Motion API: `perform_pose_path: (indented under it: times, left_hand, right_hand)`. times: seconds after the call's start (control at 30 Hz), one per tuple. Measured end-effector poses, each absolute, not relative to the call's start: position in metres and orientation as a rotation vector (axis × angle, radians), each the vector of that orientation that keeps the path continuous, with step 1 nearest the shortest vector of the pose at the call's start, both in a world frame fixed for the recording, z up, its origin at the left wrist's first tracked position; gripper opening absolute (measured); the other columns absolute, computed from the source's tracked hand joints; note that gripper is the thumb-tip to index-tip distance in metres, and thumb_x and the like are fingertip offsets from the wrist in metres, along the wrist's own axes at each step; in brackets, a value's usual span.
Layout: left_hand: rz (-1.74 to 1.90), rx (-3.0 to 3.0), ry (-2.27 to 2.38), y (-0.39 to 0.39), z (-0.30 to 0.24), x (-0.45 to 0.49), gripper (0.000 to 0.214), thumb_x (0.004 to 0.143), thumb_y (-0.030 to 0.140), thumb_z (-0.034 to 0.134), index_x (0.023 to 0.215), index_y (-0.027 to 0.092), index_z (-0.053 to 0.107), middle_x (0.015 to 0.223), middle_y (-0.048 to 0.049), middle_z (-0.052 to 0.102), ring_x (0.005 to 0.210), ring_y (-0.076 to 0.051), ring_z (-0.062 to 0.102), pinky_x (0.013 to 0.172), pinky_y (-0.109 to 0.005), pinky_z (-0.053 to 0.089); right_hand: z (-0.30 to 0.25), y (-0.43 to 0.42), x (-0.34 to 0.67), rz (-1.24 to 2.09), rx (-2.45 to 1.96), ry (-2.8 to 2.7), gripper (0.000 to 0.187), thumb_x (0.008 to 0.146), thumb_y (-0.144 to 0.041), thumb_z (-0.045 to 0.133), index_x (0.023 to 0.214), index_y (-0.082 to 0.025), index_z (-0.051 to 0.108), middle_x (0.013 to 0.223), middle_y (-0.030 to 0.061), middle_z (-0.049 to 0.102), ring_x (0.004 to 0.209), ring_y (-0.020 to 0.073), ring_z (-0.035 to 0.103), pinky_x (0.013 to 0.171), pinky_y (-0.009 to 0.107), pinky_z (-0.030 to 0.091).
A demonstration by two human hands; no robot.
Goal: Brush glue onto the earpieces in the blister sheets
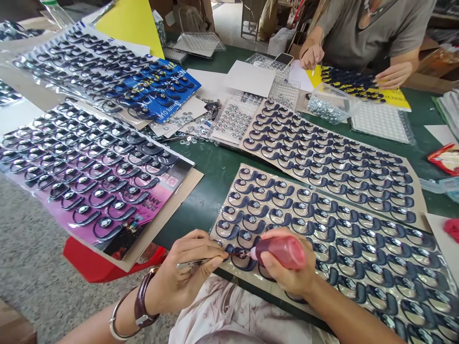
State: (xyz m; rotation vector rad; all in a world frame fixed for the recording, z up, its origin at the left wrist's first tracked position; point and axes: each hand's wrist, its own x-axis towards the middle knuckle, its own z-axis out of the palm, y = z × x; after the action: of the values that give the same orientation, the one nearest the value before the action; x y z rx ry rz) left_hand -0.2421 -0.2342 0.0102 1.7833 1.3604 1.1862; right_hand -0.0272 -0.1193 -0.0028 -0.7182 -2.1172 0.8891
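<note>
My left hand (199, 258) pinches a thin metal tool (195, 263) like tweezers, with a dark reddish tip. My right hand (290, 267) is wrapped around a squeeze bottle (283, 252) of pinkish-red liquid. The bottle's nozzle and the tool's tip meet over one dark curved piece (240, 260) with a shiny round stone, near the front left corner of a brown board (247, 174). Rows of similar dark hook-shaped pieces with clear stones cover that board. Whether the nozzle touches the stone I cannot tell.
A second filled board (322, 148) lies behind. Purple (82, 177) and blue (165, 91) sheets with like pieces are at left. Trays of round stones (234, 119) and a clear box (328, 105) stand mid-table. Across the green table (201, 167), another person's hands (394, 75) work on a yellow sheet.
</note>
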Motion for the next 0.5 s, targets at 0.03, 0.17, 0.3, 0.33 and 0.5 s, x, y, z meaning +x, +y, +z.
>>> perform_pose_path:
  times: [0.03,0.17,0.3,0.33,0.5]
  left_hand:
    - [1.19,1.8,1.351,-0.2348,0.0098,-0.2425,0.025,0.086,0.002,0.051,0.105,0.014,0.064,0.094,-0.0095,0.071,0.081,-0.017,0.066,0.083,-0.035,0.049]
    - [1.168,1.852,1.337,-0.236,0.0099,-0.243,0.026,0.085,0.001,0.052,0.105,0.013,0.063,0.096,-0.0099,0.07,0.082,-0.016,0.066,0.084,-0.035,0.048]
    - [1.157,1.861,1.334,-0.2358,0.011,-0.242,0.026,0.086,0.0,0.052,0.105,0.013,0.063,0.096,-0.0103,0.07,0.082,-0.016,0.066,0.083,-0.035,0.048]
    - [1.156,1.863,1.335,-0.2357,0.0112,-0.2417,0.026,0.086,0.0,0.052,0.105,0.013,0.062,0.096,-0.0103,0.07,0.082,-0.016,0.066,0.083,-0.035,0.048]
    - [1.148,1.912,1.328,-0.2346,0.0134,-0.2405,0.025,0.085,0.0,0.051,0.104,0.012,0.062,0.095,-0.0106,0.07,0.082,-0.016,0.066,0.084,-0.034,0.049]
  right_hand:
    - [-0.0039,-0.1193,-0.0269,0.917,-0.766,-2.099,0.012,0.081,-0.031,0.061,0.084,-0.019,0.06,0.072,0.0025,0.069,0.056,0.0153,0.067,0.055,0.026,0.054]
    - [-0.0055,-0.1171,-0.028,1.013,-0.821,-2.078,0.009,0.082,-0.027,0.06,0.079,-0.019,0.061,0.068,0.0016,0.068,0.052,0.0144,0.065,0.052,0.026,0.054]
    - [-0.0049,-0.1139,-0.0312,1.029,-0.799,-2.093,0.01,0.082,-0.027,0.06,0.077,-0.019,0.062,0.065,0.0013,0.068,0.051,0.0149,0.065,0.053,0.027,0.054]
    - [-0.0054,-0.1137,-0.0318,1.024,-0.798,-2.095,0.01,0.082,-0.027,0.06,0.077,-0.018,0.062,0.065,0.0014,0.068,0.051,0.0149,0.065,0.053,0.027,0.054]
    - [-0.0072,-0.1153,-0.0313,1.085,-0.832,-1.985,0.01,0.08,-0.027,0.065,0.083,-0.018,0.062,0.074,0.0027,0.069,0.053,0.0146,0.065,0.053,0.026,0.055]
